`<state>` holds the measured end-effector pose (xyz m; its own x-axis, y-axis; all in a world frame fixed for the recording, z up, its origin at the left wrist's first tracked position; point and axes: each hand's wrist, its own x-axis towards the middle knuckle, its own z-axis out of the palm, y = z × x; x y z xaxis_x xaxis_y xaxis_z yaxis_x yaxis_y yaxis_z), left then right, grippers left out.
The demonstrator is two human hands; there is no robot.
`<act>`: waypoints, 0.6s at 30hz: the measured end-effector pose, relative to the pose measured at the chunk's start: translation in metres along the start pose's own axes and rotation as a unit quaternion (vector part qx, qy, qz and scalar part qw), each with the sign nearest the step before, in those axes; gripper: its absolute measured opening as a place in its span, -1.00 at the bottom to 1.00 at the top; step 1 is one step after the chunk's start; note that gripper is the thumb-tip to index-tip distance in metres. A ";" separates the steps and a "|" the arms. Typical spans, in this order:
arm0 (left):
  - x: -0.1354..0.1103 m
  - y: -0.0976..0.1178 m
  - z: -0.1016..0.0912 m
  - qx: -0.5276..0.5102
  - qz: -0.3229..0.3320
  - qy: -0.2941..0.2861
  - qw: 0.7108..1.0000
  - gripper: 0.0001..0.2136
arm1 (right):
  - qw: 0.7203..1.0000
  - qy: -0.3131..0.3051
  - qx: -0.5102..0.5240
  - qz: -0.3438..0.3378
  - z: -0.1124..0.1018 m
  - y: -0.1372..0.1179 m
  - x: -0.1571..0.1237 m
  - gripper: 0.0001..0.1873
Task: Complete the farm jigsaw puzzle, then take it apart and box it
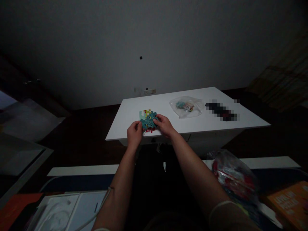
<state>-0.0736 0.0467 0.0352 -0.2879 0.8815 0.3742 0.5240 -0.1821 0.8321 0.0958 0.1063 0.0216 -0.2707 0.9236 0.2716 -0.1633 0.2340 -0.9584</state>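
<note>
Both my hands are at the near edge of a white table (134,120). My left hand (134,134) and my right hand (165,125) pinch opposite sides of a bunch of teal flat pieces (148,121), possibly puzzle or craft parts. Under and behind them lies a printed card (145,114) with yellow and green artwork. A red-printed sheet (149,130) shows below the pieces, partly hidden by my fingers. Further right on the table, a transparent plastic bag (185,107) holds small colourful pieces.
A pixelated dark object (221,110) lies at the table's right. A crumpled red-and-white plastic bag (233,176) and an orange printed box (288,202) sit low right. White papers or a tray (69,208) lie low left. A wall socket (149,91) is behind.
</note>
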 end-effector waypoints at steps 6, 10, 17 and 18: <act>-0.001 -0.001 0.011 0.004 0.035 -0.037 0.999 -0.69 | 1.000 0.012 0.021 -0.008 0.001 0.004 0.001 -0.70; -0.016 -0.007 -0.005 0.154 0.161 -0.120 0.967 -0.57 | 0.999 0.040 0.021 -0.004 0.001 0.008 0.004 -0.73; -0.033 -0.005 -0.022 0.245 0.229 -0.196 0.922 -0.64 | 0.990 0.033 -0.132 -0.040 0.004 0.014 0.005 -0.80; -0.032 -0.004 -0.023 0.244 0.225 -0.201 0.922 -0.66 | 0.986 0.030 -0.161 -0.041 0.005 0.014 0.005 -0.79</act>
<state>-0.0847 0.0096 0.0298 0.3148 0.8729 0.3729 0.8446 -0.4368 0.3097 0.0872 0.1123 0.0104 -0.2105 0.9115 0.3535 0.1294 0.3844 -0.9141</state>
